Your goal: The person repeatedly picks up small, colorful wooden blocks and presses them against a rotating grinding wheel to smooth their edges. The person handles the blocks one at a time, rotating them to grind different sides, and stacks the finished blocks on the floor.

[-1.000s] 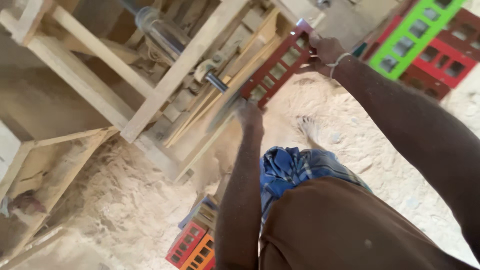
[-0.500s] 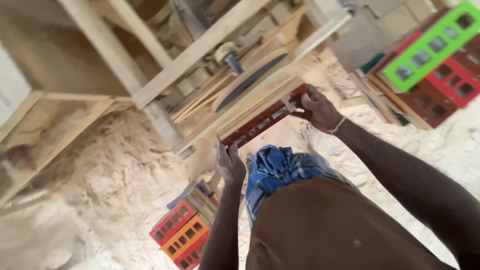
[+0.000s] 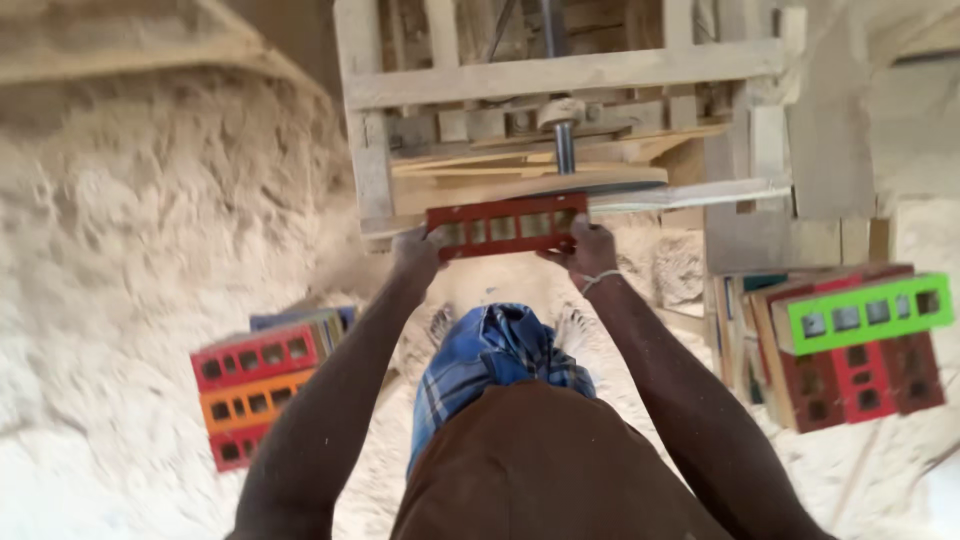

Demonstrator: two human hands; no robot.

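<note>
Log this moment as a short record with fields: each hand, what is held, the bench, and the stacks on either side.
left hand: grips the left end of the red slotted panel
right hand: grips the panel's right end; a band sits on the wrist
panel: held level at the front edge of the wooden bench
bench: rough timber frame with a metal shaft above a flat board
left stack: red and orange slotted panels on the sawdust floor
right stack: red panels, a green one on top
</note>
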